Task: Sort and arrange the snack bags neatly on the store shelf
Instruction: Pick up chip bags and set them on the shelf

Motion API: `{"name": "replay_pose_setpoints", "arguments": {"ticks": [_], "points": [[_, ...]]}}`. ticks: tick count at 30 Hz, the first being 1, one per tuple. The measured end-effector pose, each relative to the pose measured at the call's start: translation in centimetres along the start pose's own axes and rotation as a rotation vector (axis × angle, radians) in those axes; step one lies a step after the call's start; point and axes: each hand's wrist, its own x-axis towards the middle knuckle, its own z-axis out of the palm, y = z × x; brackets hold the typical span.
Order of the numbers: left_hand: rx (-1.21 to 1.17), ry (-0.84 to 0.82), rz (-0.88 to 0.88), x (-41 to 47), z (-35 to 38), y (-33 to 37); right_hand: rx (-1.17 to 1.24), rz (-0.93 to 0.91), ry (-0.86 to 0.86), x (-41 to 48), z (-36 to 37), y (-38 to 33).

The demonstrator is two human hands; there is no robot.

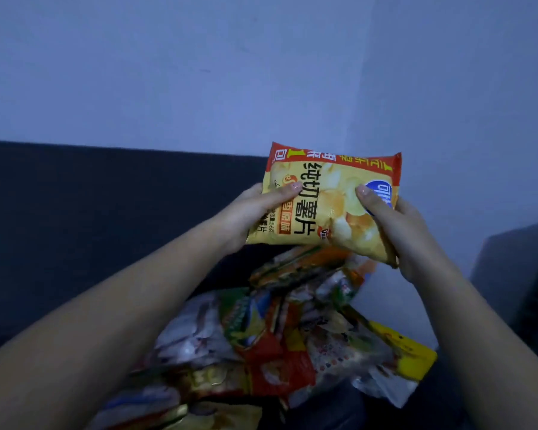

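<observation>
Yellow potato-chip bag (326,203) held above the snack-bag pile (271,336), gripped at both ends: left hand (255,212) and right hand (395,231) curl round it, thumbs on front. Risk: tight squeeze crushes chips; slick film could slip into the heap.

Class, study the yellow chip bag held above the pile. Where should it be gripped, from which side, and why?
Grip the yellow chip bag at its two side edges, one hand from each side, thumbs on the printed face, as the left hand and right hand do. Its middle is puffed, the edges look flatter, and it is held above the pile of snack bags.
</observation>
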Motion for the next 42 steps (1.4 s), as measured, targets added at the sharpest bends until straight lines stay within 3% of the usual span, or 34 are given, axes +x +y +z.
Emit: {"name": "replay_pose_setpoints", "arguments": {"ticks": [10,15,19,24,27,31,34,37,39,42], "points": [[0.16,0.586,-0.071,-22.9,-17.5,1.3,0.124,0.064,-0.686,-6.8,24.0,0.9],[0.124,0.861,-0.164,-34.8,-23.5,1.7,0.167,0.129,-0.928,-13.7,35.5,0.2],[0.139,1.068,-0.205,-43.5,-28.2,1.4,0.162,0.181,-1.077,-19.8,44.0,0.1],[0.139,1.417,-0.257,-51.4,-34.9,-1.8,0.117,0.218,-1.08,-26.3,52.7,1.4],[0.262,1.381,-0.326,-52.8,-36.6,-3.5,0.028,0.125,-1.104,-28.5,55.8,2.8],[0.647,1.19,-0.445,-52.8,-38.2,-5.5,-0.233,-0.095,-1.128,-29.6,57.9,5.1],[0.977,1.079,-0.701,-52.9,-39.6,-7.5,-0.547,-0.239,-1.161,-30.1,59.0,6.9],[1.102,1.028,-0.822,-52.5,-39.9,-7.8,-0.632,-0.255,-1.157,-30.4,59.2,7.0],[1.139,1.071,-0.757,-51.5,-39.5,-6.8,-0.602,-0.243,-1.145,-30.1,58.7,6.6],[1.177,1.091,-0.434,-48.3,-37.6,-4.6,-0.535,-0.271,-1.103,-28.4,56.5,5.5]]}}
